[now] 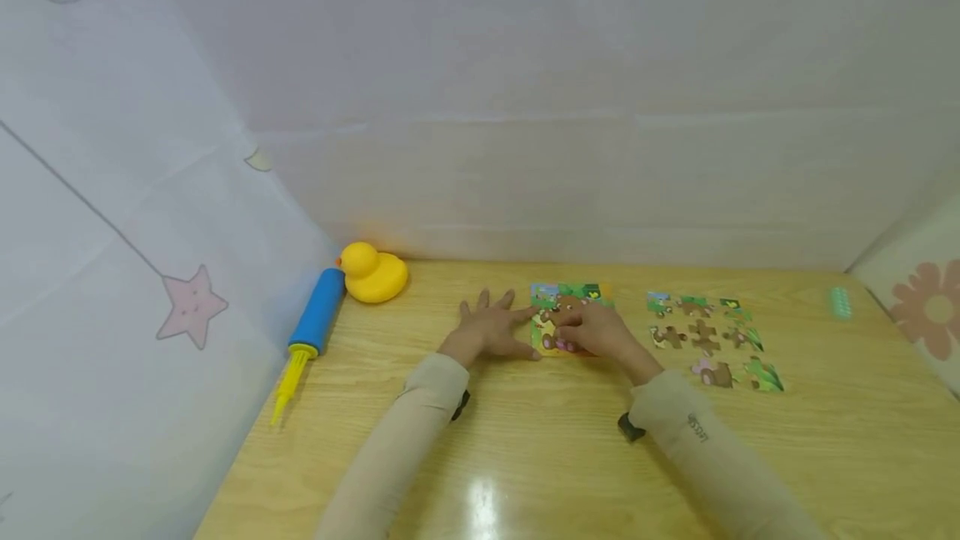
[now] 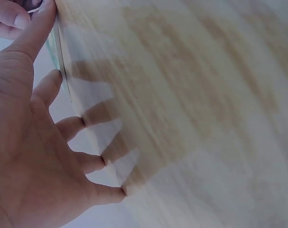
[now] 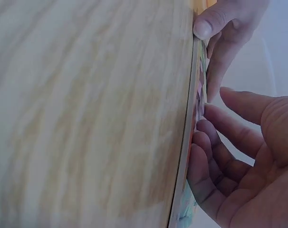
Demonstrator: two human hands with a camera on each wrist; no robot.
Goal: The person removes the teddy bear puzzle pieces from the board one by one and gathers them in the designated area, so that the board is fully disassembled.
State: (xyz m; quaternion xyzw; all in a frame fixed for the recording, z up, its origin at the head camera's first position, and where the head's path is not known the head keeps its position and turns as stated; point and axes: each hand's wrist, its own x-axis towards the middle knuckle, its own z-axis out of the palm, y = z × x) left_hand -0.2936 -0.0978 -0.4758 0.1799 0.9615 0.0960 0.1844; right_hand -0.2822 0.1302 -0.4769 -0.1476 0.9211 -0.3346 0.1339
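Observation:
A jigsaw puzzle board (image 1: 545, 325) with a bear picture lies on the table between both hands. My left hand (image 1: 491, 330) rests spread beside it, thumb and index finger at its left edge; the left wrist view shows the splayed fingertips on the tabletop. Over the board's right half is my right hand (image 1: 602, 332), covering part of the picture. In the right wrist view its index fingertip touches the puzzle surface, the thumb stands apart, and the other fingers bend against the board's edge. Loose puzzle pieces (image 1: 705, 337) lie in rows to the right.
At the left, a yellow rubber duck (image 1: 377, 277) sits next to a blue and yellow hand pump (image 1: 318, 312). A small green object (image 1: 841, 303) lies at the far right. White printed cloth (image 1: 480, 182) hangs behind the wooden table (image 1: 555, 457).

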